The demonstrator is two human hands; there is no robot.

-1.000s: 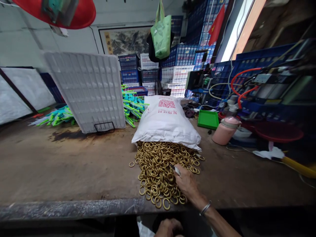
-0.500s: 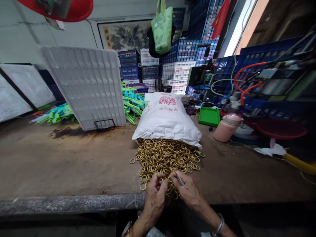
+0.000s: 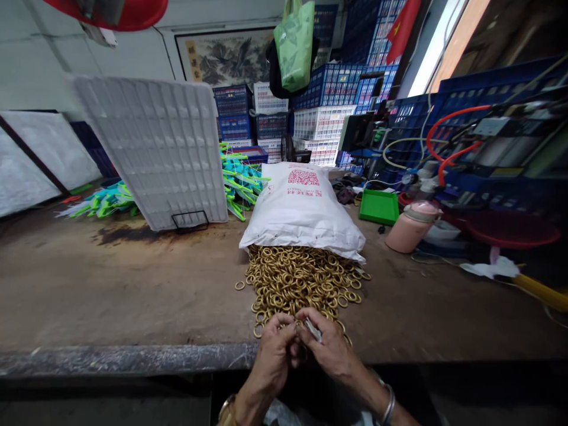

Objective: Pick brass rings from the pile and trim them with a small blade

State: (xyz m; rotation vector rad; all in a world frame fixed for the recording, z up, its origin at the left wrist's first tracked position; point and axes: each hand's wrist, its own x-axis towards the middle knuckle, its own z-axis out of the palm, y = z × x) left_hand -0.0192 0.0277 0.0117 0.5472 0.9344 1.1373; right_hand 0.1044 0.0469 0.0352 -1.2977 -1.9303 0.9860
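A heap of brass-coloured rings spills from the open mouth of a white sack lying on the brown workbench. My left hand and my right hand meet at the near edge of the heap, fingers curled together over the rings. My right hand pinches a small silvery object between its fingers. My left hand's fingertips close on rings beside it. A metal bangle sits on my right wrist.
A white grid tray leans upright at back left, with green and teal plastic parts behind it. A green tray, a pink flask and a machine with red hoses stand at right. Crates are stacked behind.
My left hand came up from below the bench edge to join my right hand. Both hands drew back toward the near edge of the ring heap.
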